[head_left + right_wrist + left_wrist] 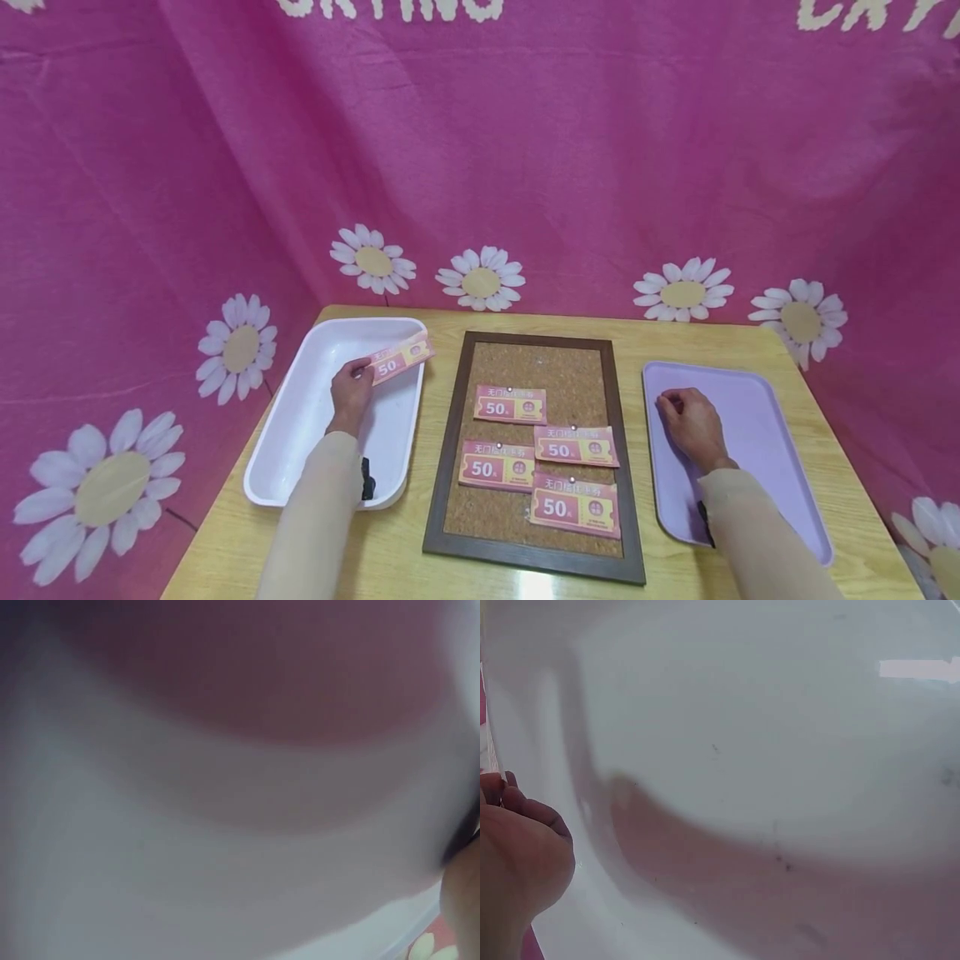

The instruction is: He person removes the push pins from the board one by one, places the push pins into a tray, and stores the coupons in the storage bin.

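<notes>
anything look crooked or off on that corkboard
Mildly: on the corkboard, the right-hand coupons are pinned lower than the left-hand coupons, so the rows don't line up. The upper right coupon also seems to overlap the brown frame. I see nothing torn.

"50" on five pink coupons (510, 408)
"50元" stands on those at the corkboard's (577, 367) 11, 3, 5 and 9 o'clock, "50" on the coupon (408, 358) in the left hand (350, 396); characters above begin 无门. The curtain's (600, 167) clipped capitals suggest "CRYING" at 11 o'clock, "CRYI" at 2.
</notes>
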Tool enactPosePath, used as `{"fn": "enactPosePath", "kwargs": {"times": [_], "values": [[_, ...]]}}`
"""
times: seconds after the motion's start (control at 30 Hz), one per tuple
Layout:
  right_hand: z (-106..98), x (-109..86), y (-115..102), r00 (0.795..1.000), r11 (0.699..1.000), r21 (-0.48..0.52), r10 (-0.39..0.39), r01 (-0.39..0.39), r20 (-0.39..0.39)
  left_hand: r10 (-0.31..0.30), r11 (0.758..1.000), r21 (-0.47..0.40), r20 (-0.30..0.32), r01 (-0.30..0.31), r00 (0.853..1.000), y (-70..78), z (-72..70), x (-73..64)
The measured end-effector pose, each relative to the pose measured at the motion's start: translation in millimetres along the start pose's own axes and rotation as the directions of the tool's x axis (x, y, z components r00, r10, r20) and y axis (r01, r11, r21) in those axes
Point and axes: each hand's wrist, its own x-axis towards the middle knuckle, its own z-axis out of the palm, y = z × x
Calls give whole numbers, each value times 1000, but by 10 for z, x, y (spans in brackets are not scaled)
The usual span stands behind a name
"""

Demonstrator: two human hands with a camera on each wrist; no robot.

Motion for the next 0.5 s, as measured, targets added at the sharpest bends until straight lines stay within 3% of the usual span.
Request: {"fn": "enactPosePath", "kwargs": {"times": [0.33,0.5], "values": [[5,-1,32,999,999,-9,-44,43,-8,-31,998,49,41,29,999,-55,-17,10],[18,14,41,1000,1000,-12,-14,15,18,-91,993,75,66,86,994,-76,-33,18]]}}
